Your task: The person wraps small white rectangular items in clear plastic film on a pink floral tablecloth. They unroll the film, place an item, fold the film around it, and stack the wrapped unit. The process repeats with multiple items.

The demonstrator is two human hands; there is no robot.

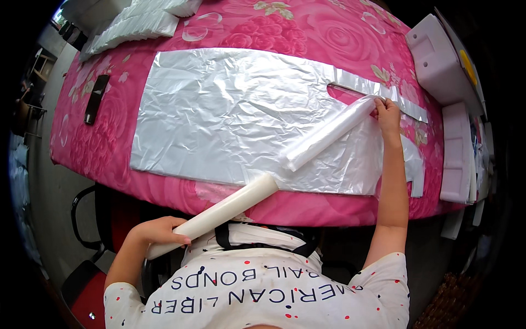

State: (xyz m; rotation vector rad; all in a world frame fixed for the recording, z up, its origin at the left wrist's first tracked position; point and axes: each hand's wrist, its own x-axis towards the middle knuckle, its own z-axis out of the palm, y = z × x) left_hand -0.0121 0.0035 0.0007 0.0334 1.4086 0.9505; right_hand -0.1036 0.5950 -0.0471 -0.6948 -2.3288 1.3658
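My left hand (160,229) is wrapped round the lower end of a thick white tube (233,204), which slants up to the table's near edge. Between the thumb and fingers of my right hand (388,112) is the upper end of a rolled-up length of clear plastic film (331,131). That roll lies slantwise over a flat stack of silvery-white plastic vest bags (219,115). The bags' handle ends point right, with a long cut-out between them. A short gap separates the tube from the roll's lower end.
A pink rose-patterned cloth covers the table (323,27). Folded white plastic bags (134,32) are piled at the far left, and a dark oblong object (97,99) lies nearer. White foam boxes (441,57) line the right edge. A red-and-black chair (90,290) stands at lower left.
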